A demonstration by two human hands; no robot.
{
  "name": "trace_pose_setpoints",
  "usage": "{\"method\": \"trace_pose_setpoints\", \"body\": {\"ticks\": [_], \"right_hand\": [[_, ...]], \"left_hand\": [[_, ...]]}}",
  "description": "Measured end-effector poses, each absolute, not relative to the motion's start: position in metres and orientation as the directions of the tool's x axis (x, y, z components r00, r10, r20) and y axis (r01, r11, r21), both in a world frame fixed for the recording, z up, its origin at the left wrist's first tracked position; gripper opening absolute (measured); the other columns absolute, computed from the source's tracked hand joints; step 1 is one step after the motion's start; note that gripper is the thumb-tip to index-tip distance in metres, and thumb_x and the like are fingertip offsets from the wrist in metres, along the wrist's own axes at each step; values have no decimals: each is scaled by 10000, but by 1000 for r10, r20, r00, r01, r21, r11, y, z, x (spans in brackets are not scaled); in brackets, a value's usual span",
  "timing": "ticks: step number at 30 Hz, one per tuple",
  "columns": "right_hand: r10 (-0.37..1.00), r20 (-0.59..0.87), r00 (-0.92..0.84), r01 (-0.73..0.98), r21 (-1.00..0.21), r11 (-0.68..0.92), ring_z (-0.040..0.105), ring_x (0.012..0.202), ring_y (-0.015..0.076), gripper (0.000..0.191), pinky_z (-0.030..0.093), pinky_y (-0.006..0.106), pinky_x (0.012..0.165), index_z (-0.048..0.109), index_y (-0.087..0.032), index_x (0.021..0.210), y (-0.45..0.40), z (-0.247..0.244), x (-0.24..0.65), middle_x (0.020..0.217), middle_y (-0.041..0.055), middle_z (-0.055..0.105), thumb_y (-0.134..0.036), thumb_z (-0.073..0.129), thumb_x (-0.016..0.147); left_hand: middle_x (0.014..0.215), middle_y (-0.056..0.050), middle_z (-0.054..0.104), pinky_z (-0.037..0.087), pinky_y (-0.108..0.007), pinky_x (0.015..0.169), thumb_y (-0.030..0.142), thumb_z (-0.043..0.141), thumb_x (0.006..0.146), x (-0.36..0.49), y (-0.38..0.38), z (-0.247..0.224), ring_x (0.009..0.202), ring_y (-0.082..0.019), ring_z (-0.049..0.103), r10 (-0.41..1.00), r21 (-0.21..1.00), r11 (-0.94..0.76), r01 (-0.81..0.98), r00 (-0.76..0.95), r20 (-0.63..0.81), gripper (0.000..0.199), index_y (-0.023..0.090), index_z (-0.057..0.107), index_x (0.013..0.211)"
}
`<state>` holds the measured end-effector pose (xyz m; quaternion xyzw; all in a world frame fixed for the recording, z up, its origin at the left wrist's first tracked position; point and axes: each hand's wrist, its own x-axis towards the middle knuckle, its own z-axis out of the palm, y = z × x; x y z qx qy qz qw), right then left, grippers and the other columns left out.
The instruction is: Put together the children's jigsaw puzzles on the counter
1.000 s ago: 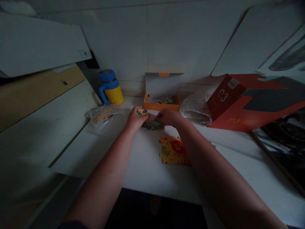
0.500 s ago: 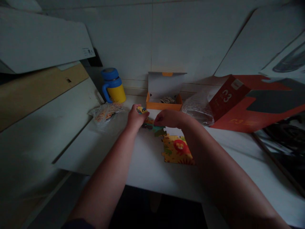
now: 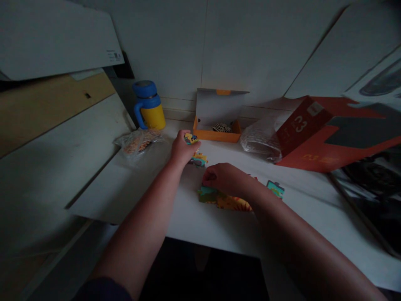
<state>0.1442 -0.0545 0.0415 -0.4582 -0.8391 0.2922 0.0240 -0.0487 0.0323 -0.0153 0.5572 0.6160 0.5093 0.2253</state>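
A teal piece (image 3: 206,195) of a puzzle is being held on the white table (image 3: 188,221), at the left edge of a yellow section (image 3: 234,204), by the right hand (image 3: 223,178); its fingers are being drawn together and the piece seems to be pinched by its far edge, though the tips are being partly hidden. Patterned pieces (image 3: 189,138) are being clamped between the thumb and fingers of the left hand (image 3: 182,148), above loose pieces (image 3: 199,159) that are being shaded by it. Whether the knobs are being seated in their notches cannot be told, since most of the join is being covered by the right hand; if pressure is being applied while they are misaligned, a knob could be bent or the yellow section pushed askew. The section is also being overhung by the right forearm, so it could be dragged by a low sweep, and a blue-green piece (image 3: 275,189) beside the arm could be knocked away. If the left grip is being loosened, the patterned pieces could be spilled. Thin, flat, probably stiff card is being suggested by the pieces, with rounded tabs. A striped heap (image 3: 222,128) is being held in an open orange box (image 3: 216,136), flanked by crinkled clear plastic (image 3: 261,142), while a smooth, rounded blue-and-yellow mug (image 3: 153,115) is being backed by the wall.
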Motion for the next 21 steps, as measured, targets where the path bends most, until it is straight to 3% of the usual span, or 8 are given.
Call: {"method": "trace_pose_setpoints", "body": {"ticks": [5, 9, 21], "right_hand": [[782, -37, -622, 713, -441, 546, 693, 1031, 247, 245, 495, 331, 901, 748, -242, 1091, -74, 44, 164, 1132, 82, 764, -408, 766, 912], [728, -104, -678, 697, -407, 590, 648, 1123, 291, 452, 494, 382, 971, 693, -229, 1173, -90, 43, 170, 1229, 127, 701, -462, 861, 825], [677, -109, -728, 644, -447, 620, 640, 1018, 260, 308, 506, 361, 905, 712, -221, 1014, -92, 38, 167, 1110, 91, 695, -356, 890, 802]], "left_hand": [[1071, -73, 734, 551, -397, 895, 295, 856, 720, -47, 29, -12, 954, -250, 698, 923, 880, -133, 456, -267, 278, 538, 248, 621, 1202], [1073, -73, 738, 549, -402, 898, 287, 851, 731, -46, 27, -8, 946, -246, 695, 917, 866, -144, 479, -263, 298, 515, 246, 627, 1193], [1078, -67, 741, 534, -376, 892, 291, 856, 725, -44, 25, -7, 960, -236, 696, 926, 859, -131, 496, -248, 284, 518, 250, 616, 1181]]}}
